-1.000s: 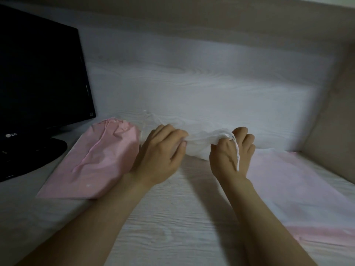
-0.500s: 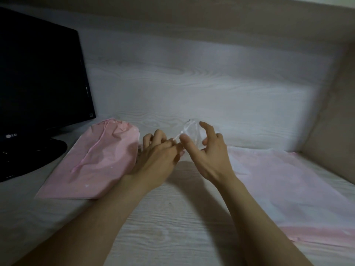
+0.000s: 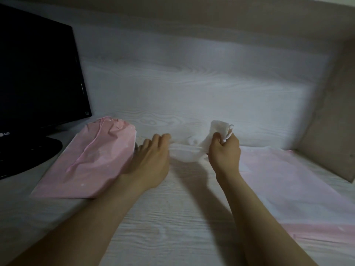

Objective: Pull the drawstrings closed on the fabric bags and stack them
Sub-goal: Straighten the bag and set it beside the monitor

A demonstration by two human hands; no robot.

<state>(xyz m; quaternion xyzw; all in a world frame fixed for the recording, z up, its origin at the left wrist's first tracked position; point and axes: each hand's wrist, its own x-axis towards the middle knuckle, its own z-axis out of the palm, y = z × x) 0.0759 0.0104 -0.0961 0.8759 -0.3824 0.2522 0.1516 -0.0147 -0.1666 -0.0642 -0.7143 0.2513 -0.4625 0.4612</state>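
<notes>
Now your right hand [image 3: 224,150] squeezes the thin white fabric bag [image 3: 192,150] | left hand [image 3: 151,160] lies flat, fingers loose | pale wood-grain desk [image 3: 172,217] | black monitor [image 3: 36,77] at left.

You work on a desk top [image 3: 172,223] of pale wood-grain laminate, matt, with fine ridged grain lines; the back panel [image 3: 192,89] carries the same whitish grain pattern. Your right hand [image 3: 224,152] bunches a white bag [image 3: 217,129] of thin, matt, crinkled cloth, its weave too blurred to read. The pink drawstring bag [image 3: 92,160] on the left is soft matt fabric, creased near its gathered mouth, with small pale specks. Flat pink bags [image 3: 288,181] at right look smooth and matt. The monitor [image 3: 38,77] has a dark glossy screen and a black plastic base.
</notes>
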